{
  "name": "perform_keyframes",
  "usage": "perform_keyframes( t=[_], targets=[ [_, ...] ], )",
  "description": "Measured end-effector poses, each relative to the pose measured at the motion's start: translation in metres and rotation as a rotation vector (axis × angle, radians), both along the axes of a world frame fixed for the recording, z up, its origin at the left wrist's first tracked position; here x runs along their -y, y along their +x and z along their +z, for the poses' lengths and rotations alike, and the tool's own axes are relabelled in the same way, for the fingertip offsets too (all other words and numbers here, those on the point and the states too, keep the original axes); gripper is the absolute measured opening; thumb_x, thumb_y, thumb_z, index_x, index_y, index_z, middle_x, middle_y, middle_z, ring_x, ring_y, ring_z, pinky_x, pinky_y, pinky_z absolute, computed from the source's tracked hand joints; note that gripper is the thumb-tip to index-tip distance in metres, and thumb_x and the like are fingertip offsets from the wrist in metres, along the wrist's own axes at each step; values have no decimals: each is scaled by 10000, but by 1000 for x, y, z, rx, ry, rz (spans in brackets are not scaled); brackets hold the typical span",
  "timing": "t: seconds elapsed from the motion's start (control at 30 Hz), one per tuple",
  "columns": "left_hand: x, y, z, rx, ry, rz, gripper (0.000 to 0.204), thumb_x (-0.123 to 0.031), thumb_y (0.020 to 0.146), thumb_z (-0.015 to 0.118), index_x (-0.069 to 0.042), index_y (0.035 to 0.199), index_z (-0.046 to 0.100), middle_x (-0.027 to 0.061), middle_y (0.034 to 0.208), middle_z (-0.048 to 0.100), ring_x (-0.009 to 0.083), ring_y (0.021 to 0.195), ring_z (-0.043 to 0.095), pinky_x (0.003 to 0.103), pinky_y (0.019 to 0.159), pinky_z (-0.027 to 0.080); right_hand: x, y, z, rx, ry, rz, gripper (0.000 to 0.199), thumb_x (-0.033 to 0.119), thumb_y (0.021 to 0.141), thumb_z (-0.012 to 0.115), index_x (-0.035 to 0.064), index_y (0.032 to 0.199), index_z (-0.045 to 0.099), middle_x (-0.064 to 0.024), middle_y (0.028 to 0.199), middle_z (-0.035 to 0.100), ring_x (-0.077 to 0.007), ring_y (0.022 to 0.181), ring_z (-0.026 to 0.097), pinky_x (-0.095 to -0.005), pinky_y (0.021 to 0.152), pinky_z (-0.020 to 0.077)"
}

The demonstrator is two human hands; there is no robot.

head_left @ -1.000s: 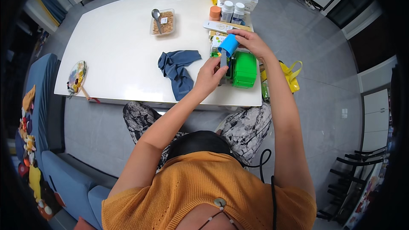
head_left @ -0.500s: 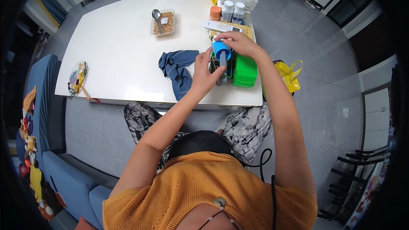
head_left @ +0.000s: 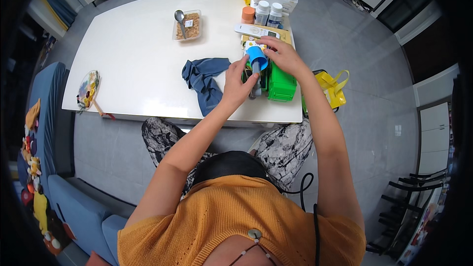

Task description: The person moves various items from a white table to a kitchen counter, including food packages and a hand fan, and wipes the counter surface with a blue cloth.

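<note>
Near the table's right end, my left hand [head_left: 237, 84] holds a grey bar-shaped part [head_left: 256, 80] between thumb and fingers. Its fingertips also reach a blue plastic cup-like cylinder [head_left: 256, 58], whose mouth tilts toward me with the bar running into it. My right hand [head_left: 282, 55] is bent over the far right side of the cylinder. Its fingers are spread beside a white piece with yellow spots [head_left: 250, 45]. Below the right wrist lies a bright green plastic box-shaped part [head_left: 282, 87], seemingly joined to dark toy-like parts. My hands partly hide how these fit together.
A blue-grey cloth [head_left: 204, 81] lies left of my hands. Farther off stand a food container [head_left: 193, 32] with a spoon, white bottles [head_left: 261, 14], an orange-capped jar [head_left: 248, 15] and a white remote [head_left: 253, 30]. A yellow bag [head_left: 335, 88] is beyond the table's right edge.
My right fingers have drawn back to the right from the blue cylinder's top, uncovering the white spotted piece. My left hand stays at the grey bar.
</note>
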State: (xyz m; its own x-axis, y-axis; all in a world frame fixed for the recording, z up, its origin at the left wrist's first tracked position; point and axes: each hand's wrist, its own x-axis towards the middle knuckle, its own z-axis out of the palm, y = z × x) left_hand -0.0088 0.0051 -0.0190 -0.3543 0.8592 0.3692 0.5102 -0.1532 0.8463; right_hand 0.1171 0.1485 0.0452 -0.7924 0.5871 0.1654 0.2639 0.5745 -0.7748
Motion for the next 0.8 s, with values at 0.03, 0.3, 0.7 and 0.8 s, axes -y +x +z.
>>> perform_keyframes(
  t=[0.03, 0.3, 0.7, 0.8],
  targets=[
    [-1, -1, -2, -26, 4, 5, 558, -232, 791, 629, -60, 1285, 434, 180, 1146, 495, 298, 1046, 458, 367, 922, 357, -2, -3, -4, -10, 49, 8, 320, 137, 854, 535, 78, 1167, 564, -105, 1144, 584, -205, 1020, 558, -313, 888, 429],
    [1, -3, 1, -8, -45, 11, 530, -232, 788, 639, -72, 1262, 462, 164, 1149, 502, 289, 1052, 467, 360, 930, 362, 6, -13, 4, 178, -2, 9, 331, 209, 825, 539, 71, 1122, 589, -164, 1136, 583, -299, 1030, 564, -345, 878, 438],
    [7, -6, 0, -103, 14, -16, 710, -355, 704, 703, -19, 1267, 429, 197, 1184, 468, 346, 1096, 424, 417, 937, 337, 21, 2, -11, -12, 185, -31, 330, 147, 833, 560, 87, 1157, 574, -107, 1085, 579, -188, 817, 573, -284, 728, 466],
    [19, -8, -2, -199, 27, -66, 872, -425, 648, 731, -28, 1322, 344, 211, 1264, 392, 370, 1149, 384, 441, 962, 310, 30, 0, -1, -64, 88, -101, 309, 142, 840, 556, 68, 1140, 576, -110, 1099, 574, -202, 879, 568, -282, 752, 464]
  ],
)
